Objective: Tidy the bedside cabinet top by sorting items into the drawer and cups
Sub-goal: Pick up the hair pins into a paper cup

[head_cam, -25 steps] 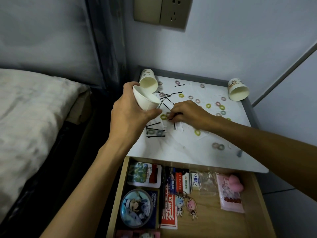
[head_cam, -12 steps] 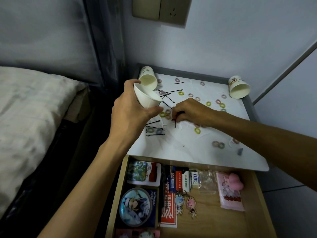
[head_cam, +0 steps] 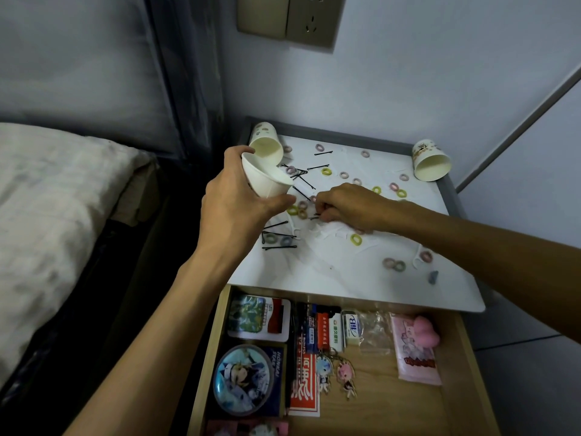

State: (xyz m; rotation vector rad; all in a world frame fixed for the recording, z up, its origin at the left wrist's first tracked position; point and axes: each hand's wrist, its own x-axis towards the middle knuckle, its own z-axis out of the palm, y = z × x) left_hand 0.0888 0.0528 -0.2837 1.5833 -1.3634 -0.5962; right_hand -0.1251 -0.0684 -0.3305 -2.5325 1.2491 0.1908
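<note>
My left hand (head_cam: 234, 204) grips a white paper cup (head_cam: 265, 179), tilted with its mouth toward the right, above the left part of the white cabinet top (head_cam: 339, 272). My right hand (head_cam: 349, 206) rests curled on the top beside it, pinching black hairpins (head_cam: 316, 215) among small coloured hair ties (head_cam: 297, 212). More hairpins (head_cam: 278, 243) and hair ties (head_cam: 356, 239) lie scattered over the top. A second cup (head_cam: 267, 143) lies on its side at the back left, a third cup (head_cam: 430, 160) at the back right.
The wooden drawer (head_cam: 371, 372) below stands open, holding cards, a round badge (head_cam: 243, 379), keychains, an eraser and a pink packet (head_cam: 415, 350). A bed (head_cam: 56, 196) lies to the left, a wall socket (head_cam: 289, 17) above.
My right hand has shifted slightly left toward the cup and gathered hairpins under its fingertips. My left hand keeps the cup in about the same spot.
</note>
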